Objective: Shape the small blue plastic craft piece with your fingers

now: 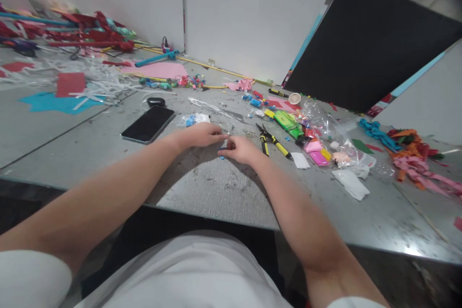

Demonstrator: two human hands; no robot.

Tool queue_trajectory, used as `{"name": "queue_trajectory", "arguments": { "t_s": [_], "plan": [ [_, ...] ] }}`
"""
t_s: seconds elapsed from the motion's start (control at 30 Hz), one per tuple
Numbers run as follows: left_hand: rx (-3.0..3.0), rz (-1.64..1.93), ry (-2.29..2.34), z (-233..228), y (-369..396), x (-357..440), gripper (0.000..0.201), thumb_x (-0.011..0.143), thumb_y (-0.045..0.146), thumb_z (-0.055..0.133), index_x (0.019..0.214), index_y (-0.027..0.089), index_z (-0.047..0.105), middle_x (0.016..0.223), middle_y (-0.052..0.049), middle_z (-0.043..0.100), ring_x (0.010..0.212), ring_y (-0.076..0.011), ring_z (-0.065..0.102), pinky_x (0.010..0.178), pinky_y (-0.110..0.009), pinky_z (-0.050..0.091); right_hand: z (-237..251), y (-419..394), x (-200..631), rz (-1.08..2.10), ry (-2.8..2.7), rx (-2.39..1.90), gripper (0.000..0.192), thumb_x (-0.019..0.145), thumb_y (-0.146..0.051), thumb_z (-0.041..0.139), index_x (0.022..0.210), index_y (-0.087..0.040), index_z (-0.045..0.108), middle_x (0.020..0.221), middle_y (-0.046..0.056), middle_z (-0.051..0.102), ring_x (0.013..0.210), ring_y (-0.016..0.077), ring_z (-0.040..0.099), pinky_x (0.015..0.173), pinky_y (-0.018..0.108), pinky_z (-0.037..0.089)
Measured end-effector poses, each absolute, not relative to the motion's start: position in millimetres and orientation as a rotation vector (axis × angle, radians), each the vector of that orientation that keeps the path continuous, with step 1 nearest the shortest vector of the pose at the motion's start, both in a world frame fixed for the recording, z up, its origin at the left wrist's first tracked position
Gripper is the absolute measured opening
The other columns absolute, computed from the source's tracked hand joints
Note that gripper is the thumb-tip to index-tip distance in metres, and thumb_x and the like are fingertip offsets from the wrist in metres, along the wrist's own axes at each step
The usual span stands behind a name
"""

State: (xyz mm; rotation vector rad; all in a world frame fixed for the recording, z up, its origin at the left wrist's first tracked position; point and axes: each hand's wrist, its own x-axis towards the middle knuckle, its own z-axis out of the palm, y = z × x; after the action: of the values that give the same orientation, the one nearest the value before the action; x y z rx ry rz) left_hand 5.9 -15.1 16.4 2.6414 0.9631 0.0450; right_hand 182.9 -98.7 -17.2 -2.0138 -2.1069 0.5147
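Note:
My left hand (205,135) is over the middle of the table, its fingers pointing right and drawn together at the tips. My right hand (241,149) meets it almost tip to tip, fingers curled in a pinch. Whatever lies between the fingertips is too small to make out. A bit of blue (221,157) shows by my right thumb. Behind my left hand lies a small clear packet with blue stuff (191,120) in it. Right of my right hand rest pliers with black-and-yellow handles (277,145), jaws apart.
A dark phone (148,124) and a black earbud case (156,102) lie on the left. Thin wires (214,108) lie behind my hands. Bright clay packs (287,121), a clear bag (325,122) and white paper scraps (351,184) lie right. Paper strips (104,82) cover the far left.

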Motion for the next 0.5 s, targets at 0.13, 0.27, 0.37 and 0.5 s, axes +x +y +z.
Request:
{"name": "queue_trajectory", "arguments": {
  "t_s": [0.13, 0.27, 0.37, 0.5],
  "plan": [
    [2.64, 0.043, 0.959, 17.0, -15.7, 5.8, 0.037, 0.109, 0.05, 0.062, 0.11, 0.015, 0.073, 0.106, -0.006, 0.075, 0.098, -0.0214, 0.073, 0.095, -0.044, 0.061, -19.4, -99.0, 183.7, 0.522, -2.109, -2.015, 0.038, 0.1, -0.055, 0.075, 0.102, -0.017, 0.068, 0.091, 0.0, 0.068, 0.078, 0.0153, 0.062, 0.077, 0.033, 0.055],
    [2.636, 0.047, 0.965, 15.0, -15.1, 5.6, 0.036, 0.108, 0.049, 0.063, 0.11, 0.015, 0.073, 0.106, -0.007, 0.076, 0.1, -0.0219, 0.073, 0.096, -0.045, 0.061, -19.8, -98.4, 181.9, 0.524, -2.122, -2.015, 0.038, 0.099, -0.054, 0.076, 0.103, -0.017, 0.068, 0.092, 0.0, 0.067, 0.077, 0.015, 0.061, 0.076, 0.032, 0.054],
    [2.643, 0.036, 0.964, 14.5, -14.7, 5.4, 0.036, 0.109, 0.049, 0.063, 0.11, 0.015, 0.073, 0.106, -0.006, 0.076, 0.098, -0.0213, 0.073, 0.095, -0.044, 0.062, -20.1, -99.1, 181.7, 0.526, -2.125, -2.014, 0.037, 0.103, -0.054, 0.071, 0.101, -0.017, 0.068, 0.09, 0.0, 0.067, 0.077, 0.0151, 0.062, 0.077, 0.033, 0.055],
    [2.648, 0.032, 0.963, 14.4, -13.9, 5.5, 0.036, 0.109, 0.049, 0.063, 0.109, 0.015, 0.073, 0.104, -0.006, 0.075, 0.097, -0.0208, 0.073, 0.093, -0.043, 0.062, -20.2, -100.9, 182.0, 0.503, -2.109, -2.032, 0.038, 0.104, -0.055, 0.068, 0.102, -0.017, 0.068, 0.091, 0.001, 0.067, 0.078, 0.0156, 0.063, 0.078, 0.033, 0.055]
  ]
}}
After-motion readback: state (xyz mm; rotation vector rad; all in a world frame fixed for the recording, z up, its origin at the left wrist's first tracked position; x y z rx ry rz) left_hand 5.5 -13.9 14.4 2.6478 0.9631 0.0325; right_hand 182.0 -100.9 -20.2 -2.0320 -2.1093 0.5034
